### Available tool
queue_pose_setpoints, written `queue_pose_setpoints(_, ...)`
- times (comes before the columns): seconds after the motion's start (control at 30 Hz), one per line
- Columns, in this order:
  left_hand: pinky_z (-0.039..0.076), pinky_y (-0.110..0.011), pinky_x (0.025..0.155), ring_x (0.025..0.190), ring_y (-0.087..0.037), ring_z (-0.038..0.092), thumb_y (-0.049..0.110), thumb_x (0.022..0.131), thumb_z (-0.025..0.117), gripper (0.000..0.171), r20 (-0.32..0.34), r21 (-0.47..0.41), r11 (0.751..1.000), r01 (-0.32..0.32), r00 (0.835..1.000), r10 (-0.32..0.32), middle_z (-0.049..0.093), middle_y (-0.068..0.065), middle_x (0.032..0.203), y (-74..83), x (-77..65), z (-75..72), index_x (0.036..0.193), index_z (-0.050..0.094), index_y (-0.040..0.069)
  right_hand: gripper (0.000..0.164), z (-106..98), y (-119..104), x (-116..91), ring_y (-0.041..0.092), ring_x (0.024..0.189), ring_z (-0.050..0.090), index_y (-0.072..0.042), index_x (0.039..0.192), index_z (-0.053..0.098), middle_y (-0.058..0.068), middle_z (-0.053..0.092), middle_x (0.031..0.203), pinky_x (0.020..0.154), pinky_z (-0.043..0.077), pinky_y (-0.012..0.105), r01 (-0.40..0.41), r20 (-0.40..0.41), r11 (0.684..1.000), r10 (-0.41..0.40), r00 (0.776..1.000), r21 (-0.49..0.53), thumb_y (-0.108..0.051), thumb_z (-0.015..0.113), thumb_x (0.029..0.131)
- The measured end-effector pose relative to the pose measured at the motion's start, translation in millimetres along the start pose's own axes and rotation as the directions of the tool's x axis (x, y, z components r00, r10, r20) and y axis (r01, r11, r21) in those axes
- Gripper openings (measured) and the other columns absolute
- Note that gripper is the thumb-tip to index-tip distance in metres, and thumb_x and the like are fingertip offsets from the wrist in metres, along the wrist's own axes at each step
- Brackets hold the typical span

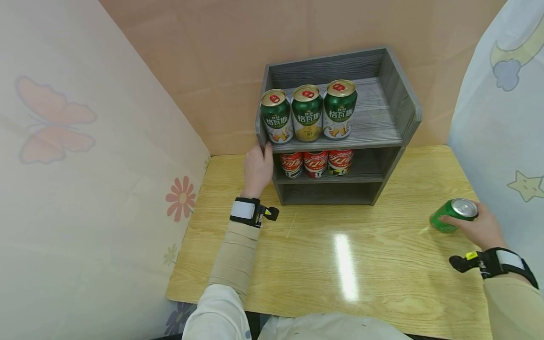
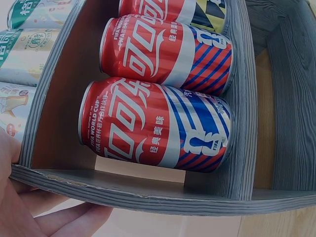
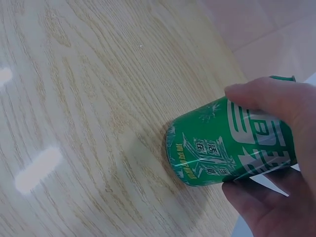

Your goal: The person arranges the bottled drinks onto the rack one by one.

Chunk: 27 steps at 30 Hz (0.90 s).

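Note:
My left hand (image 1: 258, 170) grips the left side of a grey wooden shelf (image 1: 376, 113); in the left wrist view its thumb lies in front of the side panel and the other fingers behind. On the top tier three green drink cans (image 1: 308, 115) stand in a row towards the left. Below them, three red cola cans (image 1: 315, 164) line the middle tier, also seen close up as a red can (image 2: 123, 123) in the left wrist view. At the table's right side my right hand (image 1: 486, 229) holds a green can (image 3: 212, 148), thumb and fingers round its upper part.
The shelf stands at the back of a light wooden table (image 1: 306, 264), against a tan backdrop (image 1: 204, 56). Patterned cloth walls rise on the left (image 1: 106, 189) and right (image 1: 501, 141). The shelf's lowest tier (image 1: 327, 194) shows no cans.

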<state>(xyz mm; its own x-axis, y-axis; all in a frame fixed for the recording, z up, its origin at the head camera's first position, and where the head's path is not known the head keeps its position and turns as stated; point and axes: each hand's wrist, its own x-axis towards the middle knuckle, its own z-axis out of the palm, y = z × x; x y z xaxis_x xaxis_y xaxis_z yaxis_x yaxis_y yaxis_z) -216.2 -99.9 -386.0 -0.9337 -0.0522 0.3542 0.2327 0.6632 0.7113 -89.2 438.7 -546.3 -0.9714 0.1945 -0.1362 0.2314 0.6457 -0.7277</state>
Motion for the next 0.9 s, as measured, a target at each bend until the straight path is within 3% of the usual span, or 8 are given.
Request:
queue_pose_setpoints(0.4, 0.033, -0.036, 0.051, 0.059, -0.025, 0.047, 0.029, 0.109, 0.043, 0.031, 0.001, 0.006, 1.0, -0.002, 1.0, 0.002, 0.043, -0.006, 0.069, -1.3, 0.7, 0.4, 0.093, 0.054, 0.004, 0.09, 4.1, -2.6, -3.7, 0.066, 0.114, 0.038, 0.024, 0.143, 0.02, 0.05, 0.034, 0.131, 0.084, 0.037, 0.073, -0.007, -0.054, 0.998, 0.003, 0.999, -0.06, -0.034, 0.069, 0.095)
queue_pose_setpoints(0.9, 0.033, -0.036, 0.05, 0.058, -0.024, 0.047, 0.029, 0.109, 0.044, 0.03, 0.005, 0.002, 1.0, 0.001, 1.0, -0.001, 0.044, -0.006, 0.069, -0.1, 0.4, -0.8, 0.094, 0.054, 0.004, 0.081, 22.8, -8.5, -14.9, 0.061, 0.119, 0.04, 0.017, 0.146, 0.031, 0.044, 0.039, 0.137, 0.093, 0.033, 0.071, 0.031, -0.189, 1.0, -0.03, 0.981, 0.003, -0.019, 0.077, 0.089)
